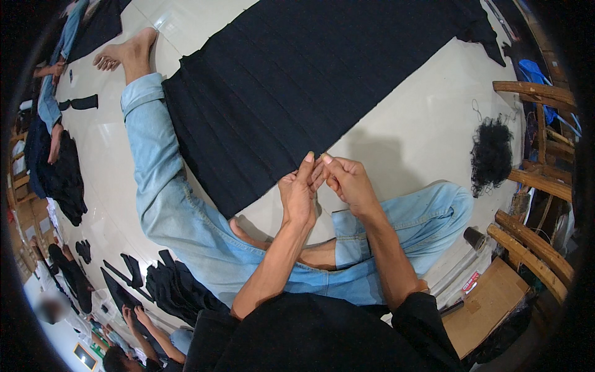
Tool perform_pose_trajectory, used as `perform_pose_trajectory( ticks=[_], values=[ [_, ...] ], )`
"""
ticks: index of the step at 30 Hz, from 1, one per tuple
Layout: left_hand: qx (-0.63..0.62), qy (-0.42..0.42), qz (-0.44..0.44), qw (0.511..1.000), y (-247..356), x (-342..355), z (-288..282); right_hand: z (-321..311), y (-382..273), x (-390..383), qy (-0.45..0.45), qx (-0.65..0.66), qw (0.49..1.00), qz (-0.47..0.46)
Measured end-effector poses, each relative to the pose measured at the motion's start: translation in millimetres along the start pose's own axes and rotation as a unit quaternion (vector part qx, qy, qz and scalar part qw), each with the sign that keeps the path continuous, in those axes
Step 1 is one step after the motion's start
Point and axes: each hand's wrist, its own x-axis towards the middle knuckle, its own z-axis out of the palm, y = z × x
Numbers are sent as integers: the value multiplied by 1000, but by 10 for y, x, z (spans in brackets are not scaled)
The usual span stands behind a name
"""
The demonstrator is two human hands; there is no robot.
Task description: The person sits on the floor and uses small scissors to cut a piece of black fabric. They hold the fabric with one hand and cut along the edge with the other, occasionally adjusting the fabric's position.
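Note:
A large black cloth [266, 93] with lengthwise lines lies spread over the pale tiled floor, between and beyond my legs. At its near right edge my two hands meet. My left hand [299, 195] is closed, thumb raised and fingers curled, with its fingertips by the cloth's edge. Beside it, my right hand [351, 183] pinches with thumb and forefinger, close to the left fingertips. Whatever is between the fingers of either hand is too small to make out.
A tangled heap of black thread [491, 154] lies on the floor at right, near wooden stool legs [539, 177]. A cardboard piece [486, 307] sits at lower right. Black cloth pieces [176, 288] lie at lower left, where another person's arms [155, 335] handle dark cloth.

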Motion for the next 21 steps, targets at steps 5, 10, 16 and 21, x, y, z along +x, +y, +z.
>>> perform_pose_trajectory(
  ticks=[5, 10, 16, 21],
  values=[
    [-24, -56, -23, 998, 50, 5, 51, -84, -32, -244, 24, -6, 1000, 19],
    [-65, -111, -45, 991, 50, 203, 479, -304, -60, -503, 71, 61, 995, 23],
    [35, -23, -23, 999, -34, 204, 507, -293, -89, -351, 61, 70, 996, -2],
    [26, -7, -13, 1000, -16, 136, 328, -147, -144, -138, 48, 54, 997, -2]
  ],
)
